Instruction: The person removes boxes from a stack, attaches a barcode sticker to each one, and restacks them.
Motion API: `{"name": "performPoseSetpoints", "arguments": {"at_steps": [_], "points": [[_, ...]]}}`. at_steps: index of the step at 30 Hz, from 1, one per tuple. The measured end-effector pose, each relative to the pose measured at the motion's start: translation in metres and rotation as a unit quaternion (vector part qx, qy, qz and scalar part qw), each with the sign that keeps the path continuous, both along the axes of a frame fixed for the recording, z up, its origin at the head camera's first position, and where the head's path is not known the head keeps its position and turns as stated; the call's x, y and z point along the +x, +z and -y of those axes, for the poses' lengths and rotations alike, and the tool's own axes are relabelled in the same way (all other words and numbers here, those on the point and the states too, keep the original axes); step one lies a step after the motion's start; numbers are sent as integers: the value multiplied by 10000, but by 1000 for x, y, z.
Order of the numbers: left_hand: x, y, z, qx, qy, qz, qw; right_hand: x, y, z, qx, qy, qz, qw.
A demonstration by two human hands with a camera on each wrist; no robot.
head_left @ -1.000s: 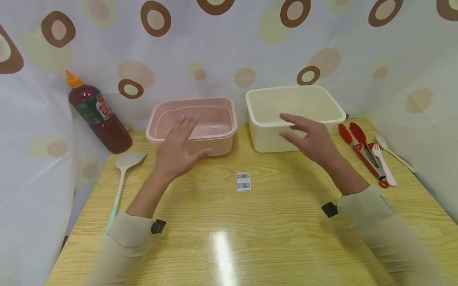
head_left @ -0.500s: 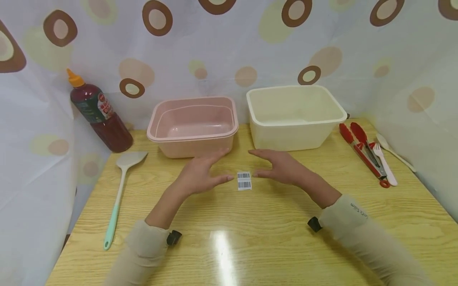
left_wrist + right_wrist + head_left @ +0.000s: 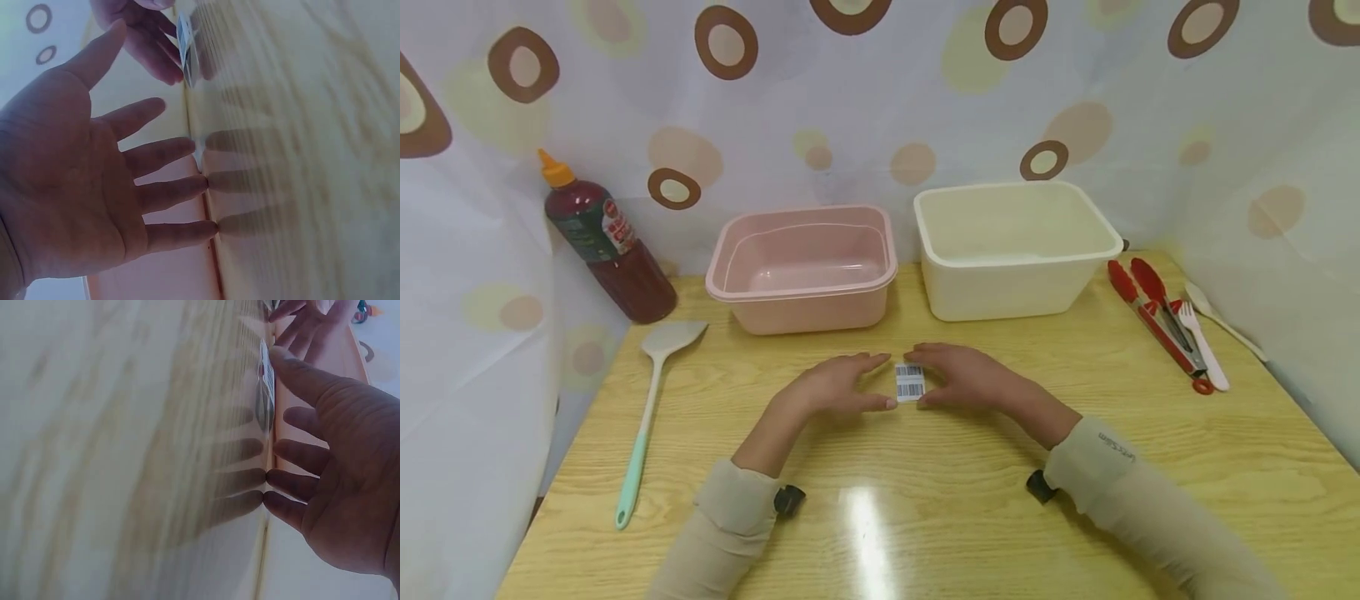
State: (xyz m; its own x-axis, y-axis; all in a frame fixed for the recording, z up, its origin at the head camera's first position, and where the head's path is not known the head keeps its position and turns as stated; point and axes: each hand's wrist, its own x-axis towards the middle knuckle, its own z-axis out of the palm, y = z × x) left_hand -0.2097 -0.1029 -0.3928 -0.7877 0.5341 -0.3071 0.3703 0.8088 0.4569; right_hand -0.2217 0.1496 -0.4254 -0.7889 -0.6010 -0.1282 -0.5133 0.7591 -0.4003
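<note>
A small white label with barcodes [image 3: 910, 382] lies flat on the wooden table [image 3: 955, 517], between the two hands. To its left, my left hand [image 3: 831, 387] has its fingers spread and holds nothing; in the left wrist view some of its fingertips [image 3: 209, 228] touch the tabletop. My right hand [image 3: 966, 379] is at the label's right side, fingers extended, with nothing gripped. In the right wrist view its lower fingertips [image 3: 269, 499] touch the table surface. Whether either thumb touches the label I cannot tell.
Behind the hands stand a pink basin [image 3: 808, 312] and a cream bin [image 3: 1007, 292]. At left are a sauce bottle [image 3: 610, 242] and a spatula [image 3: 647, 417]. Red tongs [image 3: 1161, 329], a white fork [image 3: 1204, 346] and a pale spoon [image 3: 1225, 321] lie at right.
Both hands have come down from in front of the basin and bin and drawn together toward the label. The containers and utensils have stayed in place.
</note>
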Motion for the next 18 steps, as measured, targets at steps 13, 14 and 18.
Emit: {"name": "performPoseSetpoints", "arguments": {"at_steps": [13,14,18], "points": [[2,-2,5,-119,62,25,9999,0,3,13,555,142,-516,9970],[2,-2,5,-105,69,41,9999,0,2,14,543,110,-542,9970],[2,-2,6,-72,119,66,9999,-1,0,16,207,-107,-636,9977]]}}
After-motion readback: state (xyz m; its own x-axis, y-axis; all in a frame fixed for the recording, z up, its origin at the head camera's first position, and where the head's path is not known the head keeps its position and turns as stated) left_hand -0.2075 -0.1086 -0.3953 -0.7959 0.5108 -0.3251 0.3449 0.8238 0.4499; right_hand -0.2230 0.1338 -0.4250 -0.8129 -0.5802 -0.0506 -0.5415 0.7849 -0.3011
